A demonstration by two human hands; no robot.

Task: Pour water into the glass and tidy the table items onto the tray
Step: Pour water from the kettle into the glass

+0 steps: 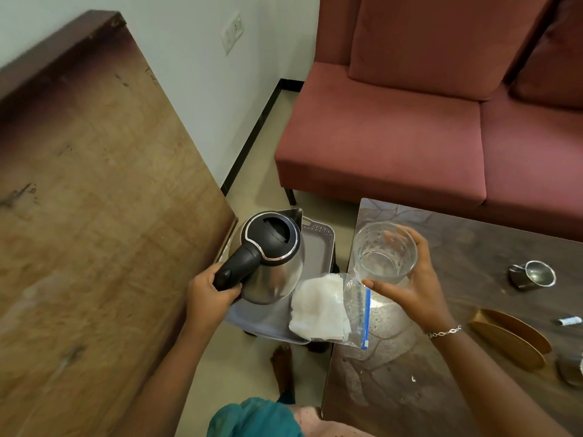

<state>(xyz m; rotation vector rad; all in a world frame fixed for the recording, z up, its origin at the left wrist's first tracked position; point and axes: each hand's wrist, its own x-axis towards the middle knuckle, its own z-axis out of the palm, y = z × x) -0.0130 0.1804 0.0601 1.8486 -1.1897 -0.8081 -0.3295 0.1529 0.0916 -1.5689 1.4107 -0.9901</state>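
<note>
A steel kettle [272,263] with a black lid and handle stands on the grey tray [318,244], which rests on a low stool between the two tables. My left hand [209,293] grips the kettle's black handle. My right hand [410,288] holds a clear glass [383,252] above the left edge of the dark table, just right of the tray. The glass looks almost empty. A clear zip bag [331,305] with white tissue inside lies across the tray's near right corner and the table edge.
The dark patterned table [441,357] carries a small steel cup [533,274], a wooden holder [511,339], a small white tube [569,320] and a steel item at the right edge. A wooden tabletop [88,216] fills the left. A red sofa [426,121] stands behind.
</note>
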